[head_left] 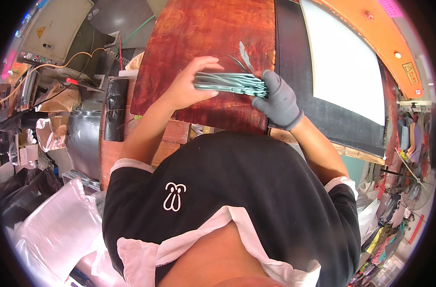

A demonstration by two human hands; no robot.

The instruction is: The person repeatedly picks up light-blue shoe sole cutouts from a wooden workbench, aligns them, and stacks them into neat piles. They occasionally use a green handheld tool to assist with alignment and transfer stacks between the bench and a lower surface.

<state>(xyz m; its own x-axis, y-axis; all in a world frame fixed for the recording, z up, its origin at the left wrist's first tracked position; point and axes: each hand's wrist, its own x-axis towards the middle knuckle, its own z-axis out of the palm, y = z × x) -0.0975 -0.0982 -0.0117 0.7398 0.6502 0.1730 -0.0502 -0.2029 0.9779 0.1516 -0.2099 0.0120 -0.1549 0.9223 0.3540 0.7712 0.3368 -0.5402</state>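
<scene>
A thick bundle of thin grey-green strips (232, 83) is held level over the reddish-brown tabletop, its layered edges facing me and blurred in places. My bare left hand (191, 83) cups the bundle's left end, thumb below and fingers above. At the other end, my right hand (279, 101) in a grey knitted glove pinches the strips between thumb and fingers. One or two loose grey pieces (245, 56) stick up from the bundle beside the gloved hand. What the strips are made of I cannot tell.
Beneath the bundle lies a glossy reddish-brown board (179, 38). To its right are a black surface with a white sheet (345, 57) and an orange machine panel (412, 62) with buttons. A black roll (116, 110) and clear plastic bags (60, 225) are at left. Hanging coloured pieces (385, 239) crowd the right.
</scene>
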